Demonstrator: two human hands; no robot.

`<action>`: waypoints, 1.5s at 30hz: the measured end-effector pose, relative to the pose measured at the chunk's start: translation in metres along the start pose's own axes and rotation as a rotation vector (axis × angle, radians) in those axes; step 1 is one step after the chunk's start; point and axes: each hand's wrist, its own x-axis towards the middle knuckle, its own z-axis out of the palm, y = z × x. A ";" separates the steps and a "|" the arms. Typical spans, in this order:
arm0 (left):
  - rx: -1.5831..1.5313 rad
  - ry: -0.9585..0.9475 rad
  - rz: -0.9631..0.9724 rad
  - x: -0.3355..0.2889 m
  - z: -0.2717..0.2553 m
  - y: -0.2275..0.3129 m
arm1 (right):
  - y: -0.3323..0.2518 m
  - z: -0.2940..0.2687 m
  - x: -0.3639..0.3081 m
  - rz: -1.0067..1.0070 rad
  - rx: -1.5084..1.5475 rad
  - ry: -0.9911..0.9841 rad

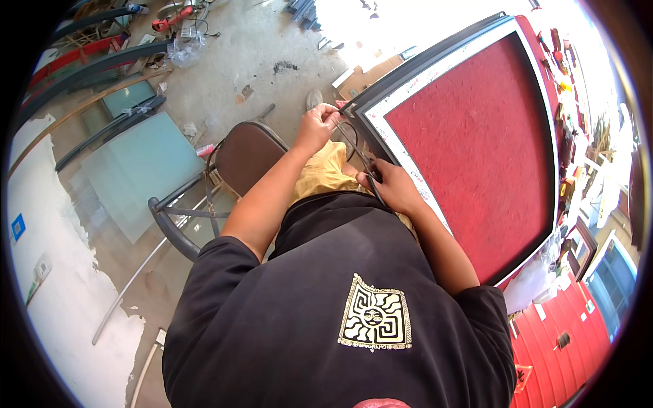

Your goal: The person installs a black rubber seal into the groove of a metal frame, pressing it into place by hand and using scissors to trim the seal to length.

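My right hand (393, 185) is closed round the dark handles of a pair of scissors (367, 162), held close to my waist. The blades point up and left toward my other hand. My left hand (318, 129) pinches the end of a thin dark strip (355, 129), which curves in a loop beside the blades. Both hands are at the near left corner of a large window frame (401, 139). Dark profiles and white printed film make up its border. It lies on a red-covered worktable (476, 136); my hands are over its left edge.
A brown-seated chair (248, 156) with dark arms stands left of my legs. Glass panes (143, 170) and curved dark profiles (88, 75) rest farther left. Hand tools (561, 61) crowd the table's far right side. A cardboard box (367, 76) sits beyond my left hand.
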 end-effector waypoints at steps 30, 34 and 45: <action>-0.217 -0.171 -0.269 0.005 -0.014 0.019 | 0.012 0.045 0.033 0.132 0.244 -0.069; -0.249 -0.155 -0.284 0.003 -0.012 0.019 | 0.013 0.056 0.035 0.126 0.306 -0.055; -0.304 -0.107 -0.242 0.004 -0.008 0.014 | 0.014 0.069 0.037 0.099 0.318 -0.002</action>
